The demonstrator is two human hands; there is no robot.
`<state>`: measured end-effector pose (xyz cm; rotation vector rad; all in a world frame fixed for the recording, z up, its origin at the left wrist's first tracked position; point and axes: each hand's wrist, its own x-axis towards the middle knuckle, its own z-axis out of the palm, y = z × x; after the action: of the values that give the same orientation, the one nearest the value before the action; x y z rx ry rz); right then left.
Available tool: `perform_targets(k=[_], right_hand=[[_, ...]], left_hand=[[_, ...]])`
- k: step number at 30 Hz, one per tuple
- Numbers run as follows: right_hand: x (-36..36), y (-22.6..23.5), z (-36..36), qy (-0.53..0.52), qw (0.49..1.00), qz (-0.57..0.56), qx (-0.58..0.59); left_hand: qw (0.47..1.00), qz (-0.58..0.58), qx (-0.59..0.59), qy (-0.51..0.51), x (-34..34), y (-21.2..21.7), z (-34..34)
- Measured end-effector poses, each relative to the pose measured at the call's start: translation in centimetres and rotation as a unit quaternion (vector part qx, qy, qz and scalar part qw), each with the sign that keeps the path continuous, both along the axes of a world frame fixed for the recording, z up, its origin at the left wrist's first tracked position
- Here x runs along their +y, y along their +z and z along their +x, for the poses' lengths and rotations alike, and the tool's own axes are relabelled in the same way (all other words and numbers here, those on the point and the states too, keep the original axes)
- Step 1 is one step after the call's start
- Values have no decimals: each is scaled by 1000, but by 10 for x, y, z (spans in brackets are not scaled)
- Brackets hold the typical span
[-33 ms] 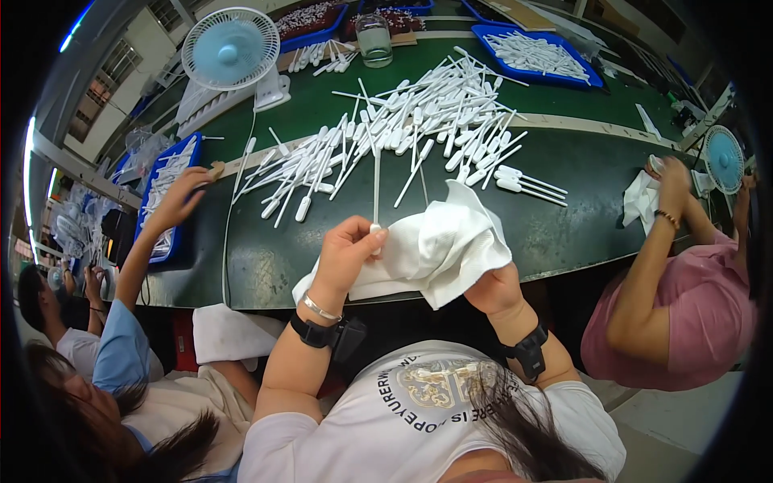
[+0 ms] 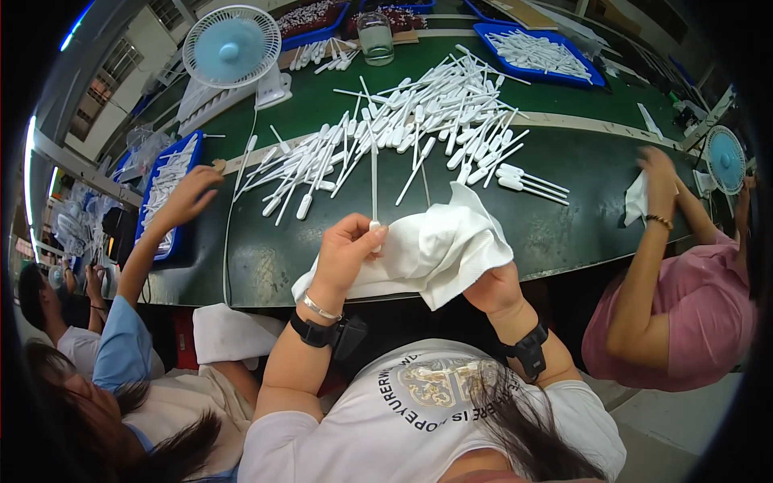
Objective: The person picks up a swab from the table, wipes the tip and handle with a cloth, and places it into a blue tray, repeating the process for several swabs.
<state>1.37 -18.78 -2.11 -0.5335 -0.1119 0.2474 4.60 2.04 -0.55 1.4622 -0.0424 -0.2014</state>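
My left hand [image 2: 346, 249] pinches the bulb end of a long white plastic pipette [image 2: 374, 177], whose thin stem points away from me over the green table [image 2: 266, 266]. A white cloth [image 2: 439, 249] lies bunched at the table's front edge, touching that bulb end. My right hand [image 2: 493, 288] grips the cloth from beneath and is mostly covered by it. Beyond the cloth, several more white pipettes [image 2: 419, 121] lie spread in a loose pile across the table's middle. Both wrists wear black bands.
A desk fan [image 2: 229, 47] stands at the back left, a glass jar [image 2: 376, 36] behind the pile. Blue trays of pipettes sit at the left [image 2: 165, 193] and back right [image 2: 535, 52]. A person's hand [image 2: 189, 197] reaches toward the left tray; another person [image 2: 644, 197] on the right holds a cloth.
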Motion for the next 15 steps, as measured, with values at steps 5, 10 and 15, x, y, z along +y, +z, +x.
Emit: perform_targets(k=[5, 10, 15], right_hand=[[8, -4, 5, 18, 999, 12, -26], [14, -3, 1, 13, 999, -43, -11], [14, -6, -1, 27, 997, -70, -11]], left_hand=[[997, -59, 29, -43, -21, 26, -30], [994, 77, 13, -78, -42, -3, -35], [987, 145, -59, -44, -43, -7, -34]])
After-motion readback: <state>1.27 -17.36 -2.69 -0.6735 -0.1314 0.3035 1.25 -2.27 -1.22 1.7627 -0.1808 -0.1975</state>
